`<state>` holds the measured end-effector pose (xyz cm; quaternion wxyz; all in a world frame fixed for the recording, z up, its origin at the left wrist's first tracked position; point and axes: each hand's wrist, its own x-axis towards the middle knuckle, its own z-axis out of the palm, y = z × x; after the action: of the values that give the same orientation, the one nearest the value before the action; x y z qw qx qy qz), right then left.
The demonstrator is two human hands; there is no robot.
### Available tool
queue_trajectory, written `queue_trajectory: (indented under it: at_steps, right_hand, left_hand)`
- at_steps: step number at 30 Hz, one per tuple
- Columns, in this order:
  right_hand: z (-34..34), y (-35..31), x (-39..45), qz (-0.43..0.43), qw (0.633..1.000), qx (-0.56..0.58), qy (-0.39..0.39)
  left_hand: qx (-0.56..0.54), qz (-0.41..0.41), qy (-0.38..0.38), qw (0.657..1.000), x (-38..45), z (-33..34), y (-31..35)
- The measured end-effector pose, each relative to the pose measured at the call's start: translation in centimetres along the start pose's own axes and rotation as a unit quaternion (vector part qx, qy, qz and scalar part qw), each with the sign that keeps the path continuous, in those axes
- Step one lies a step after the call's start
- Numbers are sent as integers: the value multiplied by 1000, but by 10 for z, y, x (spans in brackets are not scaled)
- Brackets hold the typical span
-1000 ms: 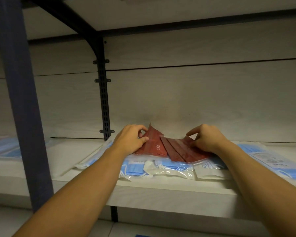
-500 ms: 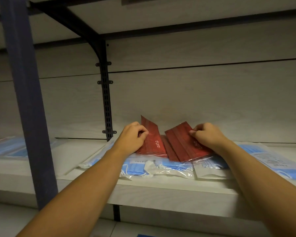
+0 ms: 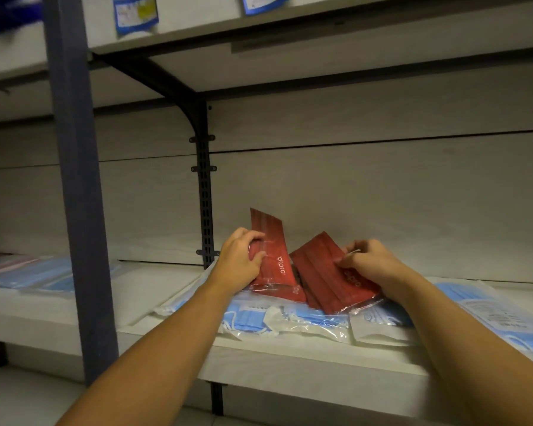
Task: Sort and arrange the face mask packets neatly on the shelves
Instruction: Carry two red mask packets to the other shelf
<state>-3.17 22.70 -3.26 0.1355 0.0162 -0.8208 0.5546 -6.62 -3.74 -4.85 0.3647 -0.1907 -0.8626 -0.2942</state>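
Both of the person's hands work at a small heap of red face mask packets on the middle shelf [image 3: 290,358], close to the back wall. The left hand [image 3: 239,261] curls its fingers and thumb round the left red packet [image 3: 273,241], holding it tilted up on end so that its top corner rises above the knuckles. White lettering on this packet runs sideways and appears to read "dipro". The right hand [image 3: 373,262] pinches the right red packet [image 3: 323,275] at its upper right edge, fingers bent over it; this packet leans to the left, its lower edge resting on the pile. White lettering shows on it too, beside the fingers, partly covered and too blurred to read surely. Another red packet [image 3: 285,295] lies flat under the two.

Beneath them lie blue mask packets [image 3: 293,321] in clear wrap, spread across the shelf front. A larger blue packet [image 3: 490,315] with a white printed label, its text too small to read, lies to the right. More blue packets [image 3: 37,273] lie further left, past the dark blue upright post [image 3: 77,195]. On the upper shelf [image 3: 197,32], blue-and-white packets [image 3: 136,12] overhang the edge, their print illegible. A black slotted bracket [image 3: 205,192] runs up the wall behind.
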Motion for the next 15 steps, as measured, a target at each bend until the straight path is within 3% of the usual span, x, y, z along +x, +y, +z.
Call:
queue_trajectory:
  at_steps: [6, 9, 15]
  right_hand:
    - [12, -10, -9, -10, 986, 166, 10]
    - [16, -17, -18, -19, 969, 246, -28]
    - [29, -42, -34, -37, 964, 250, -80]
  left_hand:
    - [4, 6, 23, 1000, -8, -22, 25]
    - [-9, -6, 46, 999, -23, -39, 31]
    - [-23, -42, 61, 997, -48, -94, 40]
